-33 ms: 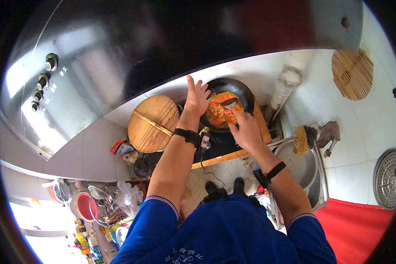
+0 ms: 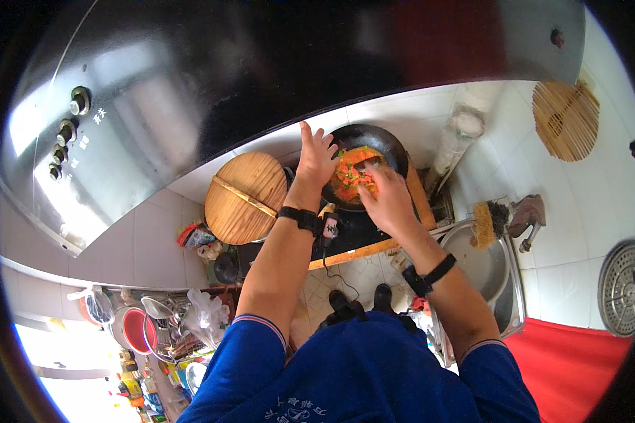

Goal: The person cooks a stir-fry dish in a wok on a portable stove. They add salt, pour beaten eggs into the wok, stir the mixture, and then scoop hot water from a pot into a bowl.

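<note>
Above the stove, across the top of my head view, spreads the glossy black hood (image 2: 289, 63), with 4 knobs at its left. Below it I see the dark wok (image 2: 395, 144) on the stove (image 2: 356, 237), and to its left the round wooden lid (image 2: 241, 185), a bar across its top. A pale basin (image 2: 473, 261) sits in the sink area to the right. The orange-red food (image 2: 347, 182), flecked with green, lies in the wok.

Of the 2 hands I watch, the left hand (image 2: 316, 166) is raised beside the wok's left rim, its fingers extended and slightly spread, the thumb well out, its grasp unoccupied; I cannot tell if it touches the rim. The right hand (image 2: 391, 201) reaches over the wok's near side, fingers bent and closed on the handle of the metal utensil (image 2: 367, 163), most of that handle hidden by the hand. The utensil's head is at the food.
</note>
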